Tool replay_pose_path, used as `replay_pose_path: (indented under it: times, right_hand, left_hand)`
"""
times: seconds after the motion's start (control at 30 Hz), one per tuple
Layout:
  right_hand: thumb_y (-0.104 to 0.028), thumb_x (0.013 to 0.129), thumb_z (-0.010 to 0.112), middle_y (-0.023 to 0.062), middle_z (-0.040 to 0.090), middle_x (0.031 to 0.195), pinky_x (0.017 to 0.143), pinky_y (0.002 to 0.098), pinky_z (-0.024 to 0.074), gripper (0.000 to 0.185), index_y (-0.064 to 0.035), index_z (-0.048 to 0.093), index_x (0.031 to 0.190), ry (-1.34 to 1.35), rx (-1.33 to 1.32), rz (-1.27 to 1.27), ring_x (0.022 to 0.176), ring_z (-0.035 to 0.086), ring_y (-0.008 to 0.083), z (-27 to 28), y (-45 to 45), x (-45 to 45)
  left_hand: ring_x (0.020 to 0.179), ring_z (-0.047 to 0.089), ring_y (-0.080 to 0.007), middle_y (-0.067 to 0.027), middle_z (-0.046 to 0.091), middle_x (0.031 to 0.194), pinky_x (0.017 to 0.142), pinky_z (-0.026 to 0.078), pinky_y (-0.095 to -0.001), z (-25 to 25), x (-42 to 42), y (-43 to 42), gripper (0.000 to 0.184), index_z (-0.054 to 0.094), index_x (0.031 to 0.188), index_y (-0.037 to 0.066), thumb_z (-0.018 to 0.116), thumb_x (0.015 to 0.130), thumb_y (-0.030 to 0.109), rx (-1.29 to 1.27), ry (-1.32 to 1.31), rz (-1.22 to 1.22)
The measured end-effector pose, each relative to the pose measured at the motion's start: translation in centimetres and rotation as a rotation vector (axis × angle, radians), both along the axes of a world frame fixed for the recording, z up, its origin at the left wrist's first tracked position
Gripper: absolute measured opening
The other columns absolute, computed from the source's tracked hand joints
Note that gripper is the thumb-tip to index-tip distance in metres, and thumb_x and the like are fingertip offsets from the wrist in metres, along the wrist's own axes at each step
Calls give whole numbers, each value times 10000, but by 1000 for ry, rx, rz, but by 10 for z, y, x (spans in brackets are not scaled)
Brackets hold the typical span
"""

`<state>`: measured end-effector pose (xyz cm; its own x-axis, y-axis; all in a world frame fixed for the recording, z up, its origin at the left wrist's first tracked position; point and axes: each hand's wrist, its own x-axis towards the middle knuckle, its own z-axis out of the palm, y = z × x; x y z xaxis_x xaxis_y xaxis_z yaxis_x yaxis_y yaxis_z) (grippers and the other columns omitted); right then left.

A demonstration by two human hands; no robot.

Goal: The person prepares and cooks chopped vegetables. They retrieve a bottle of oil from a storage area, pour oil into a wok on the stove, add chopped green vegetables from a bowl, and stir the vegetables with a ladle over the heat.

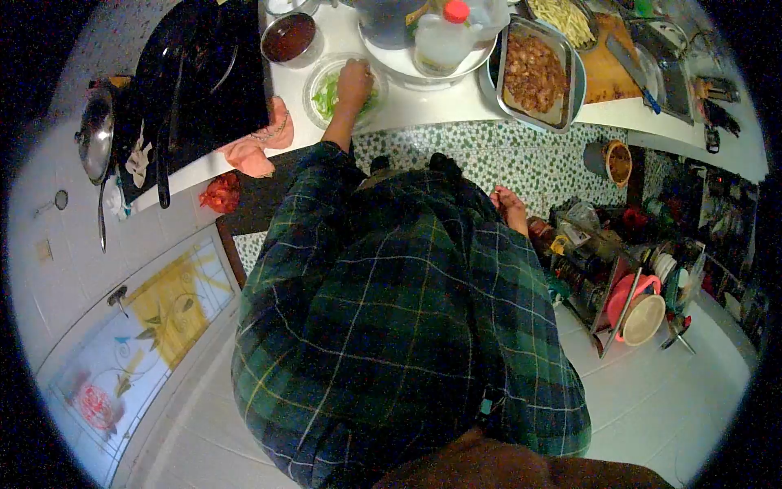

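My left hand (356,80) reaches down into a clear bowl (312,104) of chopped green vegetables (327,96) on the white counter. Its fingers are curled, and what lies between them is hidden. Away from the counter, my right hand (511,209) hangs beside my body with loosely bent fingers and nothing visible in it. A bowl of dark red-brown sauce or liquid (289,38) stands just behind the greens, to the left. Right of them, a plastic bottle with a red cap (442,41) sits on a round white appliance or basin (391,72).
A metal tray (560,122) holds brown meat pieces (533,75). Farther right, a knife (631,69) lies on a wooden board (611,49) near the sink (668,69). The black stove (204,81) and an orange cloth (259,143) are left. A crowded rack (619,301) stands low on the right.
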<state>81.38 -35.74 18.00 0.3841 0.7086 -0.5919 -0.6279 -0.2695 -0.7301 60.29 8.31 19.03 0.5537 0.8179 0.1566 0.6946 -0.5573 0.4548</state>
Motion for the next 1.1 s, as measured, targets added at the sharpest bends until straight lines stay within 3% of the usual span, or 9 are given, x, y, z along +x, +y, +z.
replay_pose_path:
  times: [0.13, 0.2, 0.5, 0.73, 0.77, 0.87, 0.93, 1.0, 1.1]
  right_hand:
    - [-151, 885, 519, 81, 603, 820, 537, 226, 450, 253, -9, 523, 1094, -88, -44, -47, 629, 559, 138, 13, 10, -7]
    - [-156, 874, 544, 108, 577, 946, 740, 298, 480, 299, 52, 519, 1088, 11, -66, -67, 844, 573, 204, 4, 7, -5]
    - [-163, 896, 501, 92, 609, 907, 701, 249, 496, 293, 14, 524, 1129, 9, -142, -42, 745, 590, 150, 5, 18, -6]
    - [-184, 879, 540, 95, 604, 911, 729, 246, 486, 341, 21, 510, 1151, -39, -185, 22, 771, 583, 152, -4, 16, 1]
    - [-182, 868, 559, 116, 597, 965, 759, 280, 489, 353, 22, 510, 1151, -10, 8, 141, 808, 581, 190, -17, 13, 12]
    - [-235, 885, 525, 68, 595, 813, 536, 207, 429, 318, 9, 532, 1088, -160, -101, -29, 592, 525, 125, 0, 25, -6]
    - [-227, 866, 561, 73, 598, 816, 584, 210, 435, 321, 16, 543, 1074, -191, -114, -19, 627, 525, 114, -8, 15, 5]
    - [-205, 863, 565, 93, 607, 851, 629, 218, 452, 306, 19, 544, 1070, -106, -72, 6, 689, 551, 119, 16, 33, -8]
    - [-191, 857, 560, 103, 602, 883, 632, 232, 457, 302, 23, 538, 1070, -90, -77, 52, 722, 558, 143, -74, 19, 13]
  left_hand:
    - [747, 549, -391, -226, 556, 801, 675, 448, -465, -5, 9, 2, 137, 554, 805, 13, 544, 670, 37, -33, -6, 80]
    - [740, 542, -405, -234, 553, 743, 672, 438, -472, -6, 7, 6, 120, 542, 774, -3, 536, 658, 26, -86, -42, 9]
    - [754, 563, -394, -220, 581, 763, 693, 442, -480, 8, 11, -2, 111, 569, 746, 15, 524, 645, 23, -104, -57, 111]
    - [646, 558, -355, -175, 554, 662, 597, 448, -410, 24, -16, 3, 38, 524, 684, 41, 553, 662, 38, -168, -320, 28]
    - [626, 562, -336, -164, 555, 646, 581, 452, -383, 19, -30, 18, 32, 540, 689, 47, 568, 673, 40, -149, -539, 139]
    - [566, 548, -191, -74, 566, 627, 555, 447, -298, 127, -60, 15, 49, 583, 720, 58, 620, 688, 61, -15, -531, 351]
    - [562, 531, -132, -45, 572, 639, 561, 443, -259, 150, -80, 29, 76, 579, 718, 49, 644, 682, 69, 132, -616, 372]
    - [571, 543, -151, -47, 579, 655, 581, 453, -264, 235, -99, 23, 84, 566, 713, 44, 641, 680, 63, 454, -595, 434]
    - [646, 603, -228, -78, 633, 729, 638, 477, -319, 290, -142, 62, 145, 601, 744, 59, 679, 675, 160, 880, -561, 532]
